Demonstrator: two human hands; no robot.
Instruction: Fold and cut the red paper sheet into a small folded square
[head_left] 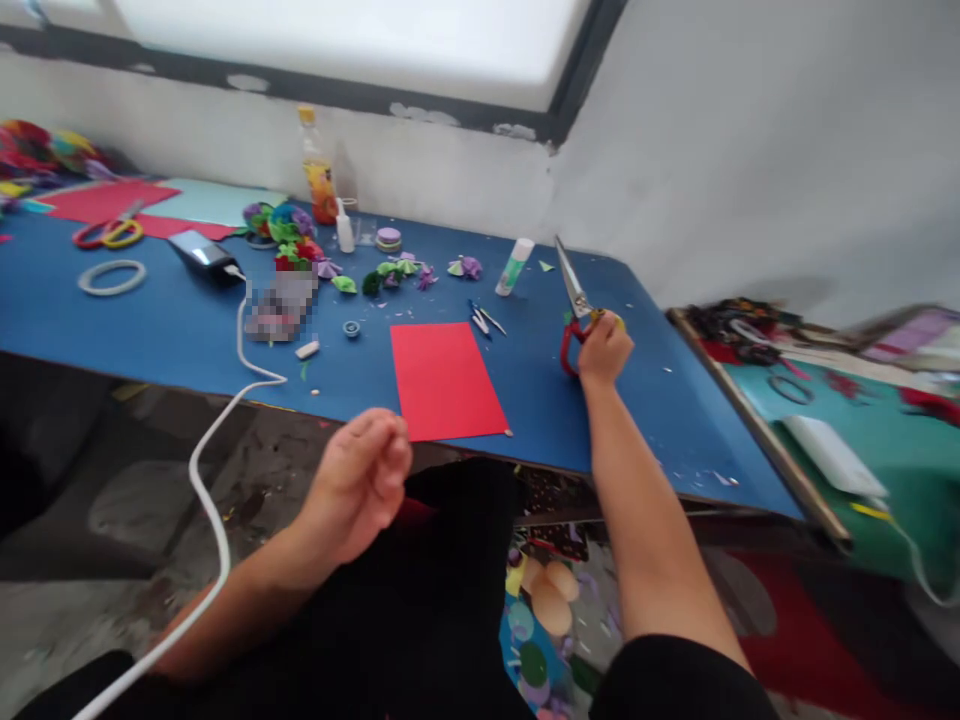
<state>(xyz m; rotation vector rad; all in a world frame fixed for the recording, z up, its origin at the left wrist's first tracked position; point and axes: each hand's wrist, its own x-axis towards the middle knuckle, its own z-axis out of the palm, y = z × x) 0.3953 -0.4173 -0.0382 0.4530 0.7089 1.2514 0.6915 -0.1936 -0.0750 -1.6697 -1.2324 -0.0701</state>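
Observation:
My right hand (604,349) reaches out over the blue table (150,330) and grips the red and yellow handles of a pair of scissors (574,300). The steel blades point up and away from me. My left hand (360,485) hovers below the table's near edge with its fingers curled loosely; nothing shows in it. A red paper sheet (444,380) lies flat on the table between the two hands, close to the near edge.
A glue stick (514,266), tweezers (484,320), paper flowers (285,228), a bottle (318,170), a tape ring (112,277) and a second pair of scissors (109,232) lie on the table. A white cable (217,440) hangs off the edge. A green table (862,430) stands at right.

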